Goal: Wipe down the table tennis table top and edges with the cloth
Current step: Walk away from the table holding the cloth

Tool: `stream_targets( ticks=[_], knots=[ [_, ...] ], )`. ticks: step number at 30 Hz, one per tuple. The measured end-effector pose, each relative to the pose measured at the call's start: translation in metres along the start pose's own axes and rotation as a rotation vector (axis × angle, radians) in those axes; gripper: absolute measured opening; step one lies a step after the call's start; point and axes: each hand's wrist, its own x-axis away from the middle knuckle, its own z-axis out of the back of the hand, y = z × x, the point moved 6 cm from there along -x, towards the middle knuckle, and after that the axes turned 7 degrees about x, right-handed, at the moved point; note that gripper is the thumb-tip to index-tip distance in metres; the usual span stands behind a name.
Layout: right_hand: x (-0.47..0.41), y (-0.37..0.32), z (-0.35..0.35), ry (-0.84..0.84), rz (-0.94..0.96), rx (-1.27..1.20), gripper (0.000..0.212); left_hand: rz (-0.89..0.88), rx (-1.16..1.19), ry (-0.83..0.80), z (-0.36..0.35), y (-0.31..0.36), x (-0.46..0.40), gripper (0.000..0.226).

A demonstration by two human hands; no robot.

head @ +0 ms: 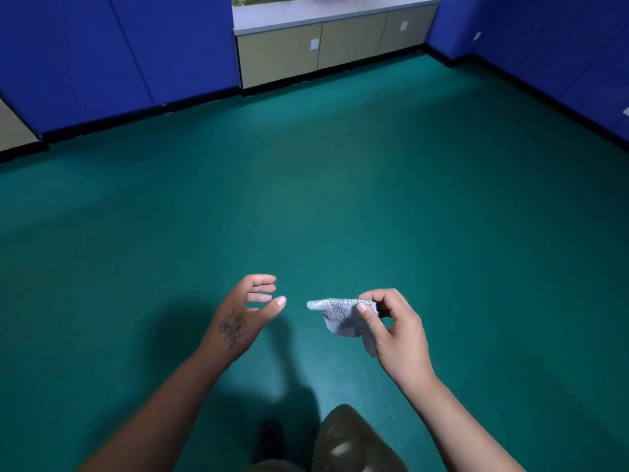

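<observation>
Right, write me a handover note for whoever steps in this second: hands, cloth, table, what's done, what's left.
Right hand: its grip pinches the grey cloth between thumb and fingers, held in the air in front of the body.
Left hand: open, fingers relaxed, holding nothing, beside the cloth but not touching it.
Cloth: bunched, one corner pointing toward the left hand, the rest hanging below the right thumb.
Table tennis table: not in view; only the green floor, blue walls and a cabinet under the window show.
Done: cloth in hand. No wiping can be confirmed.
Left: reach the table, then wipe its top and edges.
</observation>
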Motion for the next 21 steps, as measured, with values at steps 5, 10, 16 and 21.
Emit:
stream_targets(
  ticks=[5,10,16,21],
  knots=[
    [-0.112,0.018,0.005,-0.016,-0.009,-0.003,0.023,-0.030,0.035,0.006,-0.019,0.019,-0.103,0.044],
    [-0.239,0.053,0.022,-0.031,0.013,-0.022,0.021,-0.035,-0.013,0.027,-0.055,0.045,-0.214,0.045],
    [-0.381,0.078,0.038,-0.052,0.003,-0.078,0.020,-0.031,-0.039,0.090,-0.083,0.089,-0.331,0.046],
    [-0.480,0.074,0.043,-0.096,0.031,-0.075,0.019,-0.001,-0.042,0.124,-0.092,0.103,-0.416,0.037]
  ],
)
